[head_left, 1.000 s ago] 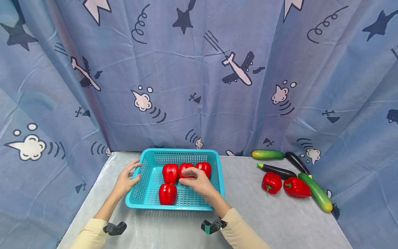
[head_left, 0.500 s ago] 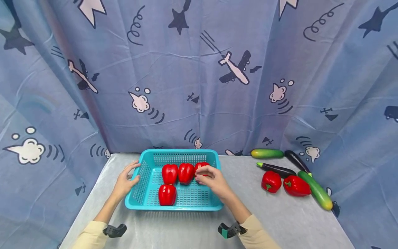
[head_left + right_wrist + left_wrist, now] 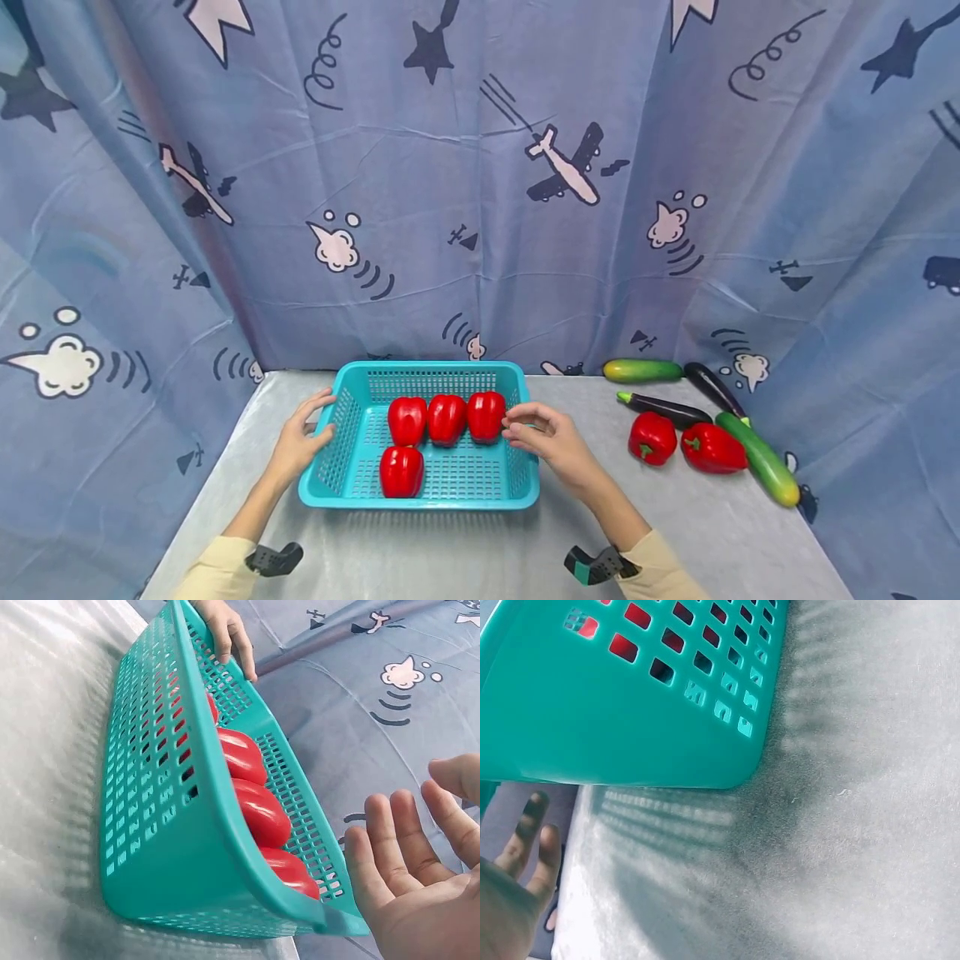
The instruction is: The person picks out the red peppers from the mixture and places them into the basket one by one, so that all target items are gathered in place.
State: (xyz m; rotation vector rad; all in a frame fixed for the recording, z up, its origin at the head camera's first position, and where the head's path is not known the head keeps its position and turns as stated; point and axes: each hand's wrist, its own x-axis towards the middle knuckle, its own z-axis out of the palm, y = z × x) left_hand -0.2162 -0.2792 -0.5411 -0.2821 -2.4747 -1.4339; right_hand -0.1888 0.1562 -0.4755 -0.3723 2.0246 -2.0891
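A turquoise plastic basket (image 3: 420,503) stands on the table with several red bell peppers (image 3: 446,419) in it. Three lie in a row towards the back, and another bell pepper (image 3: 401,472) lies in front. At the basket's left rim is my left hand (image 3: 297,443), thumb and fingers spread, fingertips touching the edge. My right hand (image 3: 558,446) is over the right rim with relaxed fingers and holds nothing. Its fingertips are close to the rightmost bell pepper (image 3: 486,417); whether they touch it, I cannot tell. In the right wrist view, the right palm (image 3: 435,915) faces the camera without anything in it.
On the table's right side lie two more bell peppers (image 3: 652,438), a dark eggplant (image 3: 671,409), another eggplant (image 3: 712,390), a zucchini (image 3: 761,461) and a second zucchini (image 3: 643,370). A patterned curtain (image 3: 420,292) hangs behind and at the sides.
My right hand has moved right, from above the middle of the basket to its right rim, uncovering the back row of bell peppers. My left hand has stayed at the left rim.
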